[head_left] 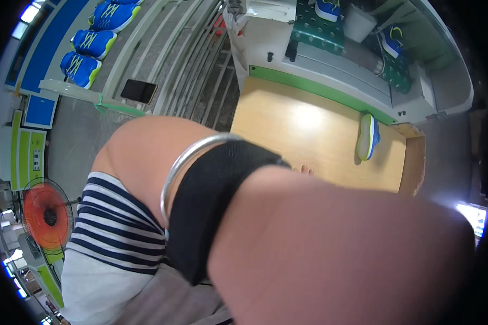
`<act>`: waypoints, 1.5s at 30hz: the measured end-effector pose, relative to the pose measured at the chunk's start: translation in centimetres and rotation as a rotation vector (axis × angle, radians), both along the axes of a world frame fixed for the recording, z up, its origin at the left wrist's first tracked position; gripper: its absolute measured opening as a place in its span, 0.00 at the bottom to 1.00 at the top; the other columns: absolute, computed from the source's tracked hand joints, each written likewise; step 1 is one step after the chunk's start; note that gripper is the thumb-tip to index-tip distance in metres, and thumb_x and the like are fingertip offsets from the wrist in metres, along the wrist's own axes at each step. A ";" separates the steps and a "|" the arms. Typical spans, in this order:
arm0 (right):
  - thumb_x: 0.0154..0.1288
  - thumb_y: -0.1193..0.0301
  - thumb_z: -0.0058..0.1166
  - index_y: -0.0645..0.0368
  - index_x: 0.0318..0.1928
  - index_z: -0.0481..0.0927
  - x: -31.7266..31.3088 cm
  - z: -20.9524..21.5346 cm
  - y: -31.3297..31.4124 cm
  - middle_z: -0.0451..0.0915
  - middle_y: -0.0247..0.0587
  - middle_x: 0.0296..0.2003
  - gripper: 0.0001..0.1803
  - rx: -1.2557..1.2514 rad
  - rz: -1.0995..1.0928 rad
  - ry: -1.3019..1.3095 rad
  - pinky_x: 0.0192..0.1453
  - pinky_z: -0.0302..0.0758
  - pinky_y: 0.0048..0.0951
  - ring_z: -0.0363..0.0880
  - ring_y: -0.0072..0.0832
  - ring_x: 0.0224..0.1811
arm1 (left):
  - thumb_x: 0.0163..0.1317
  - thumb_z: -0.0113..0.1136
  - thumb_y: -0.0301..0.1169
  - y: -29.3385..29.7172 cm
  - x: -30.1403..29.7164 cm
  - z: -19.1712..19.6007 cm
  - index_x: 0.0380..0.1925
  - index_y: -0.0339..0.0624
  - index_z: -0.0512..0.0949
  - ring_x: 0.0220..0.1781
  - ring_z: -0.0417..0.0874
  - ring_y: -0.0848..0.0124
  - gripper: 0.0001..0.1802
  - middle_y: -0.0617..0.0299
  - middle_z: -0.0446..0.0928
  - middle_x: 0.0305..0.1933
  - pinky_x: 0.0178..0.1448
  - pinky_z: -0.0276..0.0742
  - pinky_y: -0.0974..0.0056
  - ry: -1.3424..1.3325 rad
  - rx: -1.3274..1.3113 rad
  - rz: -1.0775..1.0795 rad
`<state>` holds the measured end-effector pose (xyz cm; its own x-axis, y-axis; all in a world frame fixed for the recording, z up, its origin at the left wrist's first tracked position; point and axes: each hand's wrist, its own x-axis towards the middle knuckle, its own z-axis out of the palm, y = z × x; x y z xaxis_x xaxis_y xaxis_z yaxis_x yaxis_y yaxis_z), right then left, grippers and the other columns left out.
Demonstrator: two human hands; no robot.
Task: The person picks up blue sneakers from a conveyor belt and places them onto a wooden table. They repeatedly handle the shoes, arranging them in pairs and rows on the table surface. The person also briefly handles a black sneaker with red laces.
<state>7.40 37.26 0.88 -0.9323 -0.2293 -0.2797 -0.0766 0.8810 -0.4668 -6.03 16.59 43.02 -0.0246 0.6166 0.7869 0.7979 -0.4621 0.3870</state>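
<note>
- Far left of the left hand: an orange fan.
- Up and left: a row of blue shoes, the top one cut off; a dark phone on pale rails.
- Left hand: past a silver bangle and black wristband, blurred close up; its fingers unseen, so I cannot tell whether it holds anything.
- Just above it: the right hand, only fingertips showing; its grip cannot be told.
- Up and right: a lone shoe on its side on the tabletop, apart from the visible fingertips.
- Farther up: a machine, partly cut off.
</note>
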 end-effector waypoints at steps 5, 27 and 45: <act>0.53 0.56 0.71 0.44 0.80 0.54 -0.8 2.7 -0.9 0.44 0.50 0.82 0.56 -0.004 -0.019 -0.077 0.81 0.41 0.63 0.37 0.56 0.83 | 0.59 0.56 0.22 0.2 1.3 0.3 0.46 0.40 0.85 0.53 0.83 0.55 0.15 0.54 0.84 0.48 0.63 0.73 0.49 -0.066 0.065 -0.066; 0.54 0.54 0.69 0.44 0.80 0.54 -0.7 2.6 -0.6 0.43 0.51 0.82 0.55 -0.048 -0.042 -0.068 0.82 0.39 0.62 0.37 0.59 0.83 | 0.60 0.57 0.22 2.1 2.8 -0.9 0.44 0.40 0.84 0.51 0.84 0.55 0.14 0.54 0.84 0.46 0.60 0.75 0.52 -0.212 0.130 -0.211; 0.54 0.55 0.70 0.44 0.80 0.54 -0.8 1.5 -0.9 0.42 0.50 0.82 0.55 -0.018 -0.031 -0.052 0.81 0.39 0.65 0.36 0.58 0.83 | 0.61 0.57 0.22 2.0 4.4 -1.1 0.43 0.40 0.84 0.50 0.84 0.55 0.12 0.54 0.84 0.45 0.57 0.76 0.54 -0.250 0.160 -0.234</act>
